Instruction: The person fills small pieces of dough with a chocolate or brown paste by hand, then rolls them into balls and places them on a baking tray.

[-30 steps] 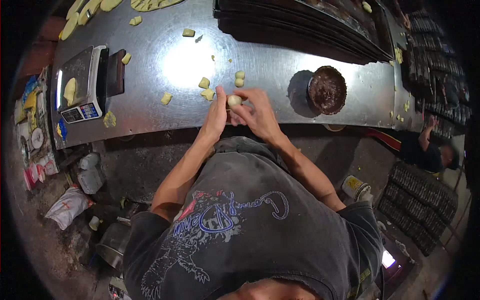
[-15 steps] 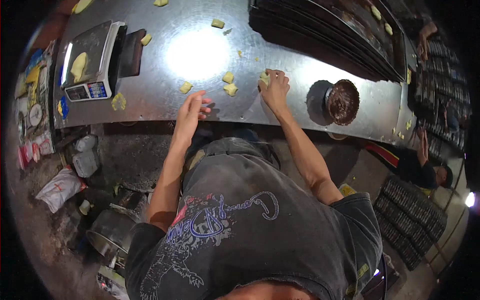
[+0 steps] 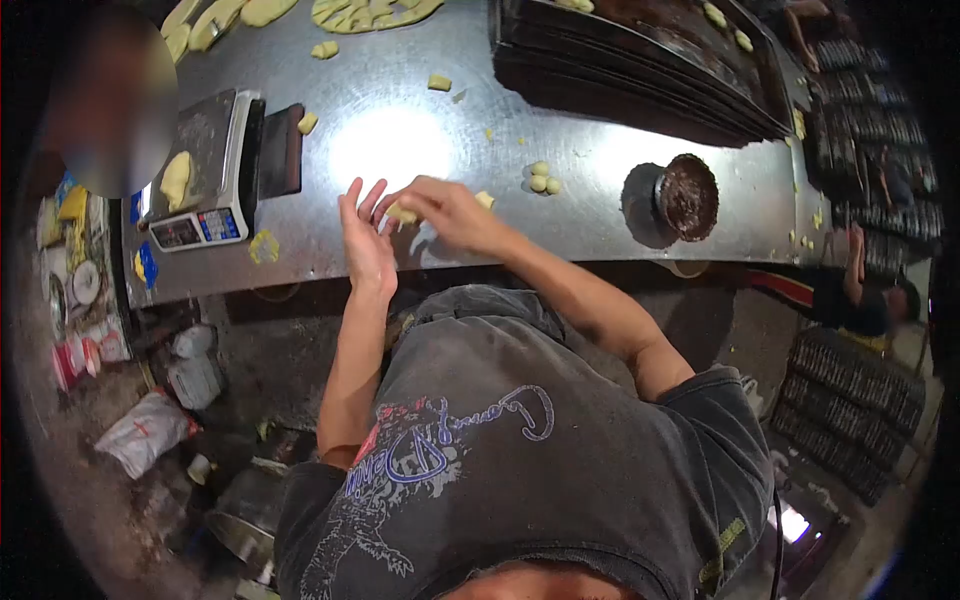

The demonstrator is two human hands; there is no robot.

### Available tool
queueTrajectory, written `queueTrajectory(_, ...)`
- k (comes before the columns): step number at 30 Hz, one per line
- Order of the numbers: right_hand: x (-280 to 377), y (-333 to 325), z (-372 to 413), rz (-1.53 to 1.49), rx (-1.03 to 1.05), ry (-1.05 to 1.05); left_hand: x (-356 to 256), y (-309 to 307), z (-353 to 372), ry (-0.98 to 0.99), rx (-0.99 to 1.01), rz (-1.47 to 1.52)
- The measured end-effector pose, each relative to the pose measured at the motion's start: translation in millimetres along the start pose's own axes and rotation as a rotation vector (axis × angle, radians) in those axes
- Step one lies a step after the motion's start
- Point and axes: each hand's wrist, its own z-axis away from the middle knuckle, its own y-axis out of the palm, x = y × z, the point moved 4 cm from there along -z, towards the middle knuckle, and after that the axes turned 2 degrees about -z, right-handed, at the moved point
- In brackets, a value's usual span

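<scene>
My right hand (image 3: 458, 214) reaches across to the left, its fingers closed on a small piece of yellow dough (image 3: 403, 214). Right beside it my left hand (image 3: 366, 242) is held up open, palm turned toward the right hand, fingers apart. Another dough piece (image 3: 485, 200) shows just past the right knuckles, partly hidden. A few small round dough balls (image 3: 540, 183) sit close together on the metal table (image 3: 580, 225), right of my hands. More cut dough pieces (image 3: 439, 83) lie farther back.
A digital scale (image 3: 200, 228) carrying a dough lump (image 3: 176, 180) stands at left. Dark stacked trays (image 3: 640, 75) fill the back right, near a round bowl (image 3: 688, 198) with brown contents. Flat dough (image 3: 375, 12) lies at the far edge. Another person (image 3: 865, 290) is at right.
My right hand has moved left, away from the spot where dough balls now show, to a dough piece beside my left hand. The view has shifted, showing more of the table's far side.
</scene>
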Motion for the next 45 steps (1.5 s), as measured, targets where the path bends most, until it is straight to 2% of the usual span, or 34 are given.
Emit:
queueTrajectory(2,25,11,22,-0.051,-0.039,-0.221,-14,31,6,-0.021,0.037,0.174)
queueTrajectory(5,35,-10,44,0.143,-0.249,-0.293,-20,73,11,0.024,0.088,0.261)
queueTrajectory(6,38,-27,53,0.094,-0.301,-0.2,-23,91,19,0.048,0.185,0.249)
queueTrajectory(9,41,-70,78,-0.306,-0.489,-0.042,-31,138,39,0.744,0.448,-0.3)
queueTrajectory(10,39,-80,87,-0.538,-0.453,0.033,-34,152,51,0.989,0.489,-0.491)
queueTrajectory(11,39,-86,96,-0.622,-0.436,0.021,-36,165,63,1.233,0.505,-0.623)
queueTrajectory(13,37,-93,118,-0.792,-0.394,-0.01,-26,186,70,1.475,0.628,-0.643)
queueTrajectory(14,33,-97,128,-0.917,-0.408,0.011,-18,196,68,1.492,0.611,-0.498)
queueTrajectory(17,20,-110,152,-1.287,-0.423,0.06,5,231,68,1.437,0.724,-0.426)
queueTrajectory(18,16,-116,159,-1.311,-0.486,0.089,26,238,64,1.401,0.779,-0.382)
queueTrajectory(19,11,-125,167,-1.279,-0.463,0.095,38,249,66,1.356,0.896,-0.423)
queueTrajectory(21,-9,-151,188,-1.213,-0.408,0.112,67,267,71,1.288,0.973,-0.549)
queueTrajectory(23,-19,-188,216,-0.985,-0.421,0.198,91,283,79,1.123,0.98,-0.617)
queueTrajectory(24,-26,-207,229,-0.763,-0.47,0.265,101,284,79,1.003,0.954,-0.709)
queueTrajectory(25,-54,-230,236,-0.56,-0.571,0.113,112,283,79,0.883,0.922,-0.798)
queueTrajectory(26,-88,-281,259,-0.36,-0.793,0.384,126,282,75,0.628,0.944,-0.853)
queueTrajectory(28,-126,-320,281,0.196,-0.959,0.41,139,261,62,0.126,0.966,-0.915)
queueTrajectory(31,-170,-328,276,0.663,-0.815,0.572,143,245,54,0.315,0.889,-1.017)
queueTrajectory(35,-182,-330,258,0.512,-0.698,0.732,140,237,55,0.201,0.709,-0.952)
queueTrajectory(36,-180,-340,255,0.554,-0.767,0.776,141,236,54,0.194,0.685,-0.936)
queueTrajectory(39,-233,-373,257,0.216,-0.896,0.719,140,240,58,0.165,0.676,-0.877)
queueTrajectory(40,-217,-376,260,0.062,-0.935,0.649,138,244,60,0.156,0.682,-0.852)
queueTrajectory(43,-174,-367,258,-0.587,-0.701,0.631,125,260,68,0.082,0.701,-0.706)
queueTrajectory(45,-164,-352,245,-0.811,-0.54,0.454,112,270,72,0.038,0.709,-0.574)
